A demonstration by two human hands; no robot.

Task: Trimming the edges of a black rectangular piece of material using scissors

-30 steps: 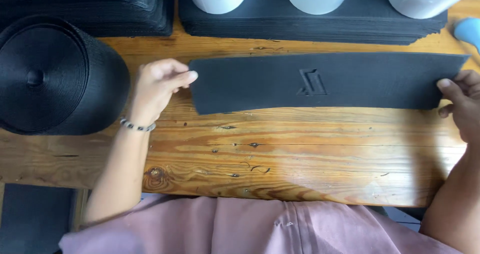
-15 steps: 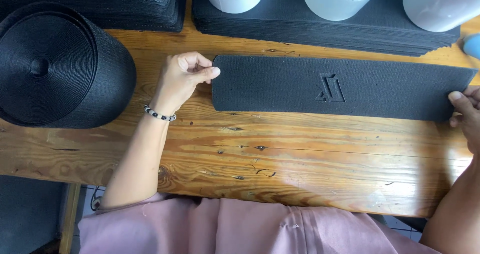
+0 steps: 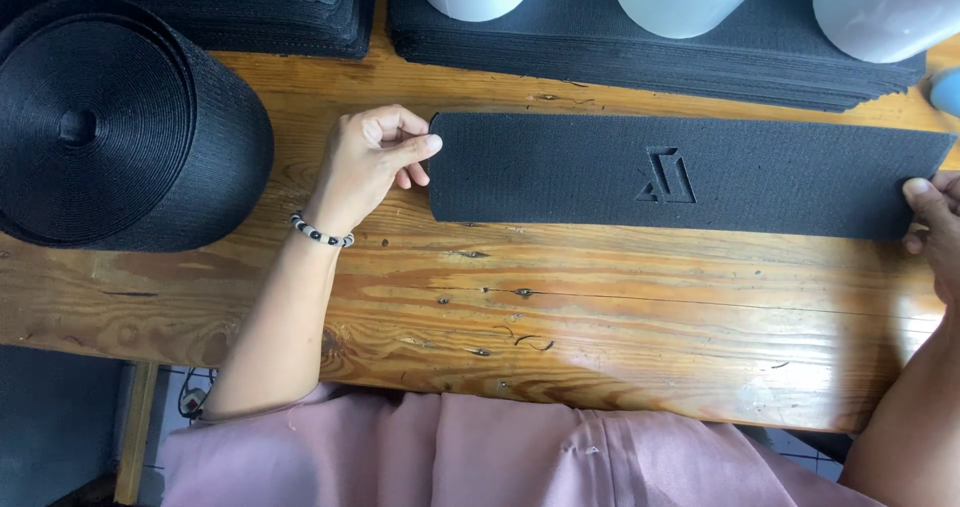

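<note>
The long black foam strip [image 3: 690, 175] is lying flat on the wooden desk [image 3: 600, 317]. The left hand [image 3: 372, 162] is pinching its left end between thumb and fingers. The right hand [image 3: 935, 229], mostly cut off by the frame edge, is gripping the right end, fingers partly hidden beneath the strip.
</note>
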